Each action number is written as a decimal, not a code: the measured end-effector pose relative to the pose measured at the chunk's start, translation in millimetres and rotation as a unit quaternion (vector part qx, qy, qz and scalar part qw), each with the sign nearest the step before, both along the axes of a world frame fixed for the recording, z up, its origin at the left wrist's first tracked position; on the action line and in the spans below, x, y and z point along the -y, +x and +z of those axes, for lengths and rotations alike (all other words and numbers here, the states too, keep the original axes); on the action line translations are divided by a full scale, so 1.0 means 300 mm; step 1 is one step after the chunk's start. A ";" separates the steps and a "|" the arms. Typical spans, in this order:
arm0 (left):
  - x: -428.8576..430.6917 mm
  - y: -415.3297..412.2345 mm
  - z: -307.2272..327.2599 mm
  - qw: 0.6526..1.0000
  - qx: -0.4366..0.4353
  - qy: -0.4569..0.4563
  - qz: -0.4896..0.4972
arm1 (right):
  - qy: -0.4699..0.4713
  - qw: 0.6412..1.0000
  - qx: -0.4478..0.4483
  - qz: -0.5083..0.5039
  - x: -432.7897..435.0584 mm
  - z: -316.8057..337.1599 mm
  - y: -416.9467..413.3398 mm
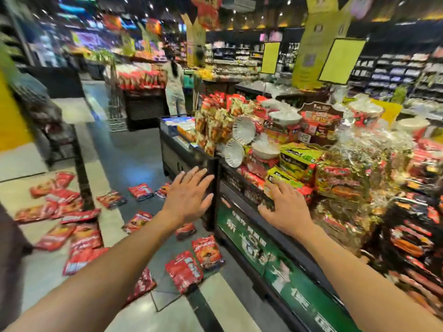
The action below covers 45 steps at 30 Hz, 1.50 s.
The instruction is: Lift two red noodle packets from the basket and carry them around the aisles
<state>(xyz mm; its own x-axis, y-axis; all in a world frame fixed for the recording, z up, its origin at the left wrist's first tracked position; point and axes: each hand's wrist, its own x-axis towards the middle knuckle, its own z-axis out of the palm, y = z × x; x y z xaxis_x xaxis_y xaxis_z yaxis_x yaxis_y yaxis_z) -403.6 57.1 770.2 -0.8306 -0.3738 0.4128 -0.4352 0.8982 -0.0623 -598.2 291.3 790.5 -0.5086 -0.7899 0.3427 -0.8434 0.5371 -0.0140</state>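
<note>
My left hand (189, 197) and right hand (284, 206), fingers spread, hover at the display bin (242, 226) of noodle packs (294, 164); red packets (184, 271) litter the floor.

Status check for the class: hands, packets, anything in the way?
Left hand open, fingers spread, holding nothing. Right hand open at display rim. Red packets strewn across floor underfoot.

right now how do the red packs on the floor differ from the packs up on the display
The red packs on the floor lie flat and scattered, apart from each other; the packs on the display are stacked and crowded together. The floor packs are all red; the display packs also include yellow-green ones. The right hand rests by the display packs, while neither it nor the left hand touches the floor packs. Both are sealed food packs.
</note>
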 end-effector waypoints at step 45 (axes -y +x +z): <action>0.407 1.304 -1.220 0.747 0.050 0.230 0.622 | 0.231 0.705 0.053 0.669 1.762 -1.162 1.230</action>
